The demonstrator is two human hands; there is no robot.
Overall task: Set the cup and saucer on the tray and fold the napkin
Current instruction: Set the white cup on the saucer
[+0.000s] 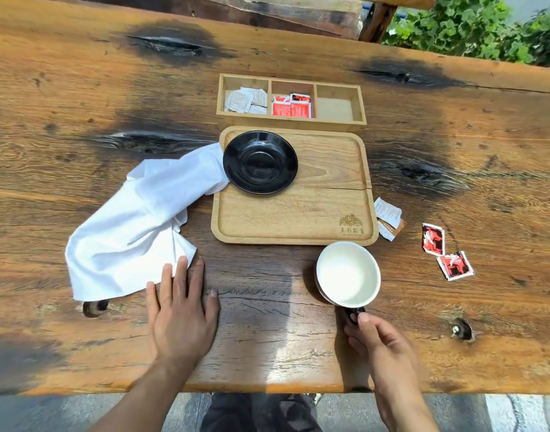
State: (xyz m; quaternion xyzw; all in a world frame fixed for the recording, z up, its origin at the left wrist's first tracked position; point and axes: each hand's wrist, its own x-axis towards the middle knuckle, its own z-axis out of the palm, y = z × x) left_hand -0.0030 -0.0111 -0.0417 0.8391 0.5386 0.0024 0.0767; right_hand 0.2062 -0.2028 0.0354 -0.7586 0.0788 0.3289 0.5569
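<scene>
On the tray (294, 213) sits a black saucer (260, 162), empty.

We find one mark with lettering: an engraved emblem with a row of Chinese characters beneath it, burned into the near right corner of the wooden tray (294, 219). The characters (351, 231) are too small for us to read with certainty; a finer line under them is illegible. Beyond the tray, in the wooden organiser box (290, 99), red sachets (291, 109) and white sachets (245, 100) carry print we cannot make out. To the right of the tray, loose red packets (433, 239) and a torn white packet (388, 210) show only unreadable print.
</scene>
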